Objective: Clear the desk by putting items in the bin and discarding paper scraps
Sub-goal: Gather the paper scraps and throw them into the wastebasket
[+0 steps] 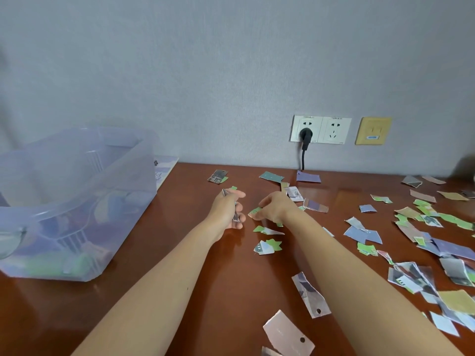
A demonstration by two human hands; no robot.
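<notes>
- The left hand [227, 210], at the centre of the frame, is curled around a few gathered paper scraps [235, 216]; their edges stick out above and below the fingers.
- The right hand [276, 205], just right of it, pinches a green-edged scrap [255, 211] between thumb and fingertips, low over the desk [195, 253].
- The two hands are near each other but apart, with a narrow strip of bare wood between them.
- The clear plastic bin [72, 201] stands at the left of the frame, on the desk, its near corner close to the left forearm; coloured items show blurred through its wall.
- Between the bin and the hands the wood is bare, an open lane running from the centre towards the lower left.
- Loose scraps lie just below the hands: a green and white one [268, 230] and a crumpled one [267, 247].
- A dense spread of torn pieces [424, 253] covers the right side of the frame, reaching its right edge.
- Two punched tags lie in the lower middle: a grey strip [309, 295] and a pink one [288, 335], both beside the right forearm.
- The desk's back edge meets the wall [231, 73] across the middle of the frame; a black plug [305, 134] sits in a white socket [320, 129] above it, its cord dropping behind the desk.
</notes>
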